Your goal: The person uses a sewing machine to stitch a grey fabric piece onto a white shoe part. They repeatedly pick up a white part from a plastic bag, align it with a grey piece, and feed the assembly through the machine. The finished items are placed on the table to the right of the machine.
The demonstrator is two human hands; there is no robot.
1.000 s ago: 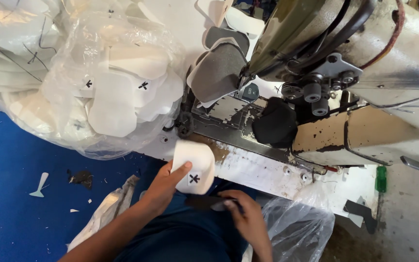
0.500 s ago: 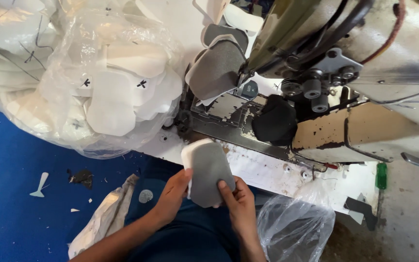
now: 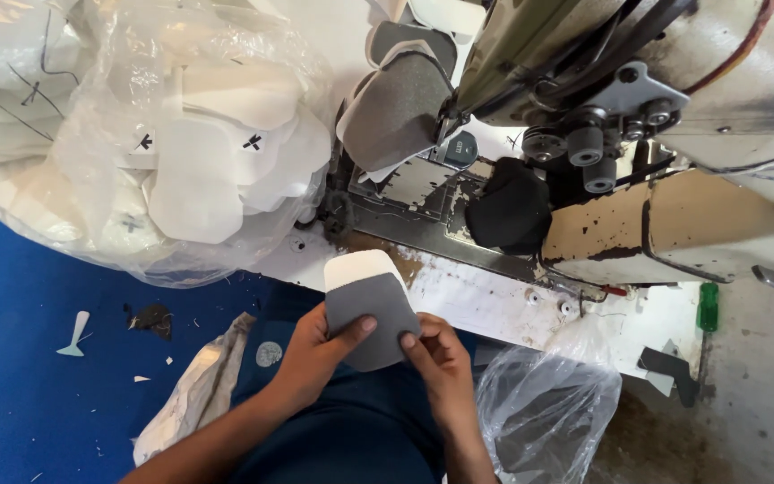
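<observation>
Pads: 2 flat cut pieces stacked, grey pad [image 3: 371,318] on top of white pad [image 3: 357,267], held just above the lap at the front edge of the bench [image 3: 494,305]. Left hand [image 3: 311,358] is clamped on the stack's left edge, thumb across the grey face; right hand [image 3: 445,363] pinches the lower right corner, thumb on top. Hands are close, not touching, both closed on the stack. Grey piece looks like felt or foam-backed fabric, matte, slightly fuzzy, rounded-rectangle shape with curved bottom; the white one is smoother, same outline, offset upward so its top strip shows. Judgement: both light, soft, floppy if held by 1 corner, not slippery, not fragile; best gripped at opposite edges with thumbs flat to keep the layers aligned. Beyond them, the sewing machine [image 3: 638,116], worn, paint chipped, with metal rollers and a black knob-like part [image 3: 510,208]. Another grey piece [image 3: 396,108] sits bent at the machine's left end. At left, a clear plastic bag [image 3: 136,152] full of white cut pieces with black marks. Second plastic bag [image 3: 544,412] hangs near the right knee. Green screwdriver [image 3: 708,309] lies on the bench, right. Blue floor [image 3: 38,376] has scraps.
</observation>
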